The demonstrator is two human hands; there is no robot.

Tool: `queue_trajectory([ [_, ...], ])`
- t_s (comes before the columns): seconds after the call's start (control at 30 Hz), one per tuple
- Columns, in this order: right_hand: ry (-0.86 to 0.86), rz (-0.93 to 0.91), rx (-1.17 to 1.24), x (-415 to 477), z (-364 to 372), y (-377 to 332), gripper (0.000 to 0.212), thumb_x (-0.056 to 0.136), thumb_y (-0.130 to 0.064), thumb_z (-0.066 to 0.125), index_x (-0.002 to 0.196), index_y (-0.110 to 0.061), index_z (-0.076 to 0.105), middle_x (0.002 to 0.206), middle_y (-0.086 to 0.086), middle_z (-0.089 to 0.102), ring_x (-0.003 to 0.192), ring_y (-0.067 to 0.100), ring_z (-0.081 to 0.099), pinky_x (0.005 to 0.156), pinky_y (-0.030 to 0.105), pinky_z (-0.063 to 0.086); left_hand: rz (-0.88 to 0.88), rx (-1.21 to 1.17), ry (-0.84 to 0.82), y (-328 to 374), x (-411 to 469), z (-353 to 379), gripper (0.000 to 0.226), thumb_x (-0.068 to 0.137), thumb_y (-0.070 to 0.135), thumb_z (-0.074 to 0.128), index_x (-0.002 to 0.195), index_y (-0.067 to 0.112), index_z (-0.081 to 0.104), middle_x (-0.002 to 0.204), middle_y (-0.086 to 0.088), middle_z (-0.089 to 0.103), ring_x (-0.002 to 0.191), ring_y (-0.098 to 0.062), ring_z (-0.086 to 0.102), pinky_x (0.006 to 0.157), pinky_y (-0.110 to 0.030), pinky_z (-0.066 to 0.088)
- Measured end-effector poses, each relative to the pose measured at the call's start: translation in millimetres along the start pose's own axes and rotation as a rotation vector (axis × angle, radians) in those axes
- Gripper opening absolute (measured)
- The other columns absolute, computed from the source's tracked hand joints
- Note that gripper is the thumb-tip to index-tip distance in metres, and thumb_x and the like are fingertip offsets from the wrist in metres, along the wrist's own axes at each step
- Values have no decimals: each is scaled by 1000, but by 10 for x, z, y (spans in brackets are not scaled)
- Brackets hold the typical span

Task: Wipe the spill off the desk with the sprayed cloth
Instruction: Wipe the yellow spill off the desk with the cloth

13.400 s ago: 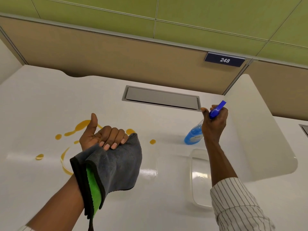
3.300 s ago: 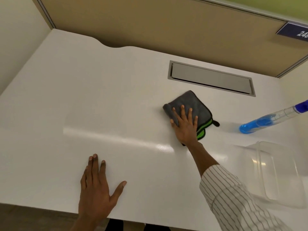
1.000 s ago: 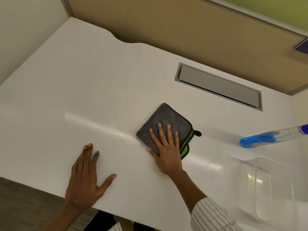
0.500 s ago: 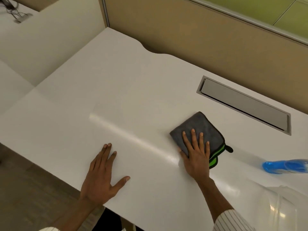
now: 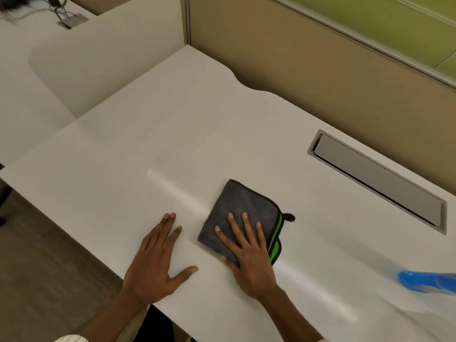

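White desk (image 5: 187, 134) with cloth (image 5: 243, 206), spray bottle (image 5: 429, 283)

desk (image 5: 172, 134) open leftward, spray bottle (image 5: 427, 282) near right edge

The cloth (image 5: 243, 211) lies on the bench (image 5: 172, 134) under the right hand's fingers (image 5: 243, 227). The left hand's fingers (image 5: 167, 230) rest flat on the bench just left of it. A hatch (image 5: 377, 180) sits beyond and right of the fingers; a spray bottle (image 5: 427, 281) lies far right.
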State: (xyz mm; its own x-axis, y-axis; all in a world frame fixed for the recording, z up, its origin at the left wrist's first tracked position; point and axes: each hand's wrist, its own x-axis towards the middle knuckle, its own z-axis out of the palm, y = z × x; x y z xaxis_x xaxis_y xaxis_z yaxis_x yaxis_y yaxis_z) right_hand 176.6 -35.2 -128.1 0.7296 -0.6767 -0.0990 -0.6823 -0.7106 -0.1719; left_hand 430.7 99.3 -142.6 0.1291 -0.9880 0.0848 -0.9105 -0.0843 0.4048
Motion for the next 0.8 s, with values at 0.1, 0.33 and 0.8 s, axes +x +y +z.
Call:
queue_trajectory([
  [0.1,0,48,-28,-325,-20,56,67,106,-52,39,167,-44,12,179,-5,5,165,32,2,128,58,6,-19,8,-10,-1,1,2,107,92,80,64,167,8,39,184,-9,15,170,-29,19,129,-47,30],
  [0.33,-2,236,-22,233,-192,765,66,103,-51,30,167,-41,16,179,-4,6,166,29,1,129,63,18,-19,10,-12,-27,-15,25,107,93,81,62,167,7,40,184,-11,14,171,-30,16,131,-46,26],
  [0.8,-26,248,6,2558,-386,462,63,109,-58,31,167,-44,10,179,-5,3,165,30,-5,132,58,0,-23,20,-31,-81,-18,162,113,91,87,56,170,9,35,184,-12,14,171,-32,16,131,-44,21],
])
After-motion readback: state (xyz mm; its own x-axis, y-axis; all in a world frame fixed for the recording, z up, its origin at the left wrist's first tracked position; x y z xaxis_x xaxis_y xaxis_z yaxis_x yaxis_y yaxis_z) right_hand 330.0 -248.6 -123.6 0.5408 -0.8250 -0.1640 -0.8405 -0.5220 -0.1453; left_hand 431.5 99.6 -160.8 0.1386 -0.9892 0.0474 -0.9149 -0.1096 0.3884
